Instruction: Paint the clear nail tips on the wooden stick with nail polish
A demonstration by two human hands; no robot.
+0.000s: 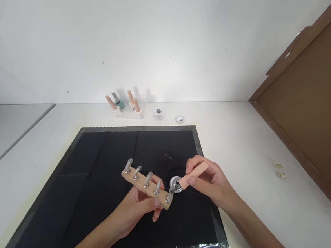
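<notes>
My left hand (pixel 139 208) holds a wooden bar (pixel 146 189) above the black mat (pixel 87 194). Several metal bolts (pixel 148 179) stand up out of the bar in a row. My right hand (pixel 207 179) grips a wooden-handled tool (pixel 194 174), its tip pointing left and down toward the bolt at the bar's right end (pixel 170 193). A small round metal dish (pixel 176 183) lies on the mat right under the tool's tip, with small parts inside.
At the back by the white wall stand small tools with wooden handles (pixel 133 104), a teal piece (pixel 119 104), a small white block (pixel 158 112) and a round cap (pixel 179 119). A brown cardboard panel (pixel 312 100) leans at right. Two pale discs (pixel 279 170) lie on the white table (pixel 254 149).
</notes>
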